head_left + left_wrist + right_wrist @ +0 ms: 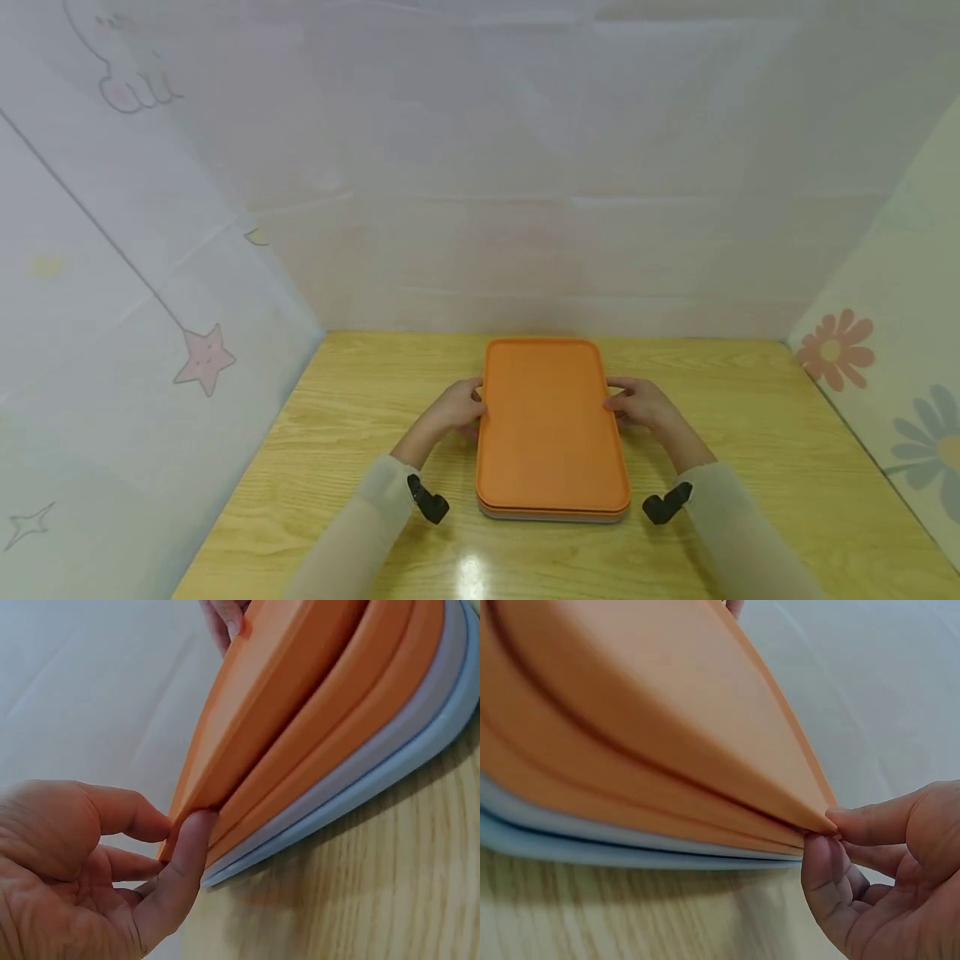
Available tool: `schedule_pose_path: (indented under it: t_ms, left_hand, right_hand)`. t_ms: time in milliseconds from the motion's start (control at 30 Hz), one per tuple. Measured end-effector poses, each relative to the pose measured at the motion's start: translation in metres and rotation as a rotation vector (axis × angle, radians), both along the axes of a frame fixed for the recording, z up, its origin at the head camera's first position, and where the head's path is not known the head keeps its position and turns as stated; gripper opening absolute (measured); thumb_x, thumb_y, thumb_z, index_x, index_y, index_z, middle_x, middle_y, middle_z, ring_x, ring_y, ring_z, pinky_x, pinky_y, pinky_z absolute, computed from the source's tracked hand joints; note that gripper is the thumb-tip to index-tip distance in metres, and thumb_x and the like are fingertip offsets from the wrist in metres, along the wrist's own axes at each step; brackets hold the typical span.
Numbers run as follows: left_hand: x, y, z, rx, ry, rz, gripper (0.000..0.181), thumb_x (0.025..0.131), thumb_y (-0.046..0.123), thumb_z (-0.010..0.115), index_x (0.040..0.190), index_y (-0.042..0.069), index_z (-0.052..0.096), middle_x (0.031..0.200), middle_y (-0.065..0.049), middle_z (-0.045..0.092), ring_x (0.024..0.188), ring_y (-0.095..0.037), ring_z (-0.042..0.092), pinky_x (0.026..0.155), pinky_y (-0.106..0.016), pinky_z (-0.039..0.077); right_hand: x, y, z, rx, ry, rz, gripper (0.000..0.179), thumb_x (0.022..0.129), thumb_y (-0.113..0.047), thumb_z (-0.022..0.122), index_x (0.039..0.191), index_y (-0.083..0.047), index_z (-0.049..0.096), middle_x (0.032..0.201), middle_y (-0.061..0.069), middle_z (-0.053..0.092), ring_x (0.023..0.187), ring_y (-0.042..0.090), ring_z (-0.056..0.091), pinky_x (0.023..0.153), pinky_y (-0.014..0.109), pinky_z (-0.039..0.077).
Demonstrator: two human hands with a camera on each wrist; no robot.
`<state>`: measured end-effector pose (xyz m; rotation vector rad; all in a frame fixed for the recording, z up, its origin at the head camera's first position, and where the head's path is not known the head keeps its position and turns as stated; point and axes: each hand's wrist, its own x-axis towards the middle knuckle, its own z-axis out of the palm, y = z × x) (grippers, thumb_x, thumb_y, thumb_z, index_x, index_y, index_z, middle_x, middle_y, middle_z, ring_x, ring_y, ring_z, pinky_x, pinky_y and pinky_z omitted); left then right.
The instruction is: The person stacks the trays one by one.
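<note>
A stack of rectangular trays lies lengthwise on the wooden table, with an orange tray (pixel 551 425) on top. Beneath it, the left wrist view shows more orange rim, then a pale grey tray (pixel 451 645) and a light blue tray (pixel 463 701) lowest. My left hand (pixel 457 407) pinches the top orange tray's left rim between thumb and fingers. On the opposite long side, my right hand (pixel 641 404) pinches the right rim the same way. A narrow dark gap shows under the top tray's rim in both wrist views.
The wooden table (pixel 360 467) runs back to a pale cloth wall (pixel 555 167). Cloth sides with printed stars and flowers stand at left and right. A black strap-on camera (pixel 430 500) sits on the left wrist, another camera (pixel 666 504) on the right.
</note>
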<state>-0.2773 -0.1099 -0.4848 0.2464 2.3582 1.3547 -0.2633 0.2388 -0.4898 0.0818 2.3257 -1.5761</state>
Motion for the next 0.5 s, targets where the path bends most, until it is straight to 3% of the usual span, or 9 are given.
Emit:
schedule_pose_path:
  t_ms: [233, 500]
  left_hand:
    - [0.002, -0.001, 0.000, -0.044, 0.008, -0.011, 0.063, 0.097, 0.005, 0.055, 0.156, 0.002, 0.034, 0.118, -0.022, 0.059, 0.085, -0.027, 0.067, 0.062, -0.044, 0.062]
    - [0.005, -0.004, -0.005, -0.047, -0.013, -0.029, 0.066, 0.097, 0.003, 0.055, 0.157, 0.001, 0.029, 0.113, -0.020, 0.061, 0.080, -0.025, 0.069, 0.065, -0.046, 0.062]
  right_hand:
    - [0.001, -0.002, -0.003, 0.031, 0.025, 0.005, 0.064, 0.098, -0.010, 0.066, 0.152, 0.006, 0.037, 0.112, 0.020, 0.066, 0.085, 0.017, 0.069, 0.084, 0.043, 0.059]
    - [0.004, -0.002, -0.012, -0.013, 0.009, 0.017, 0.067, 0.097, -0.009, 0.066, 0.154, 0.005, 0.034, 0.115, 0.020, 0.064, 0.092, 0.021, 0.069, 0.087, 0.044, 0.059]
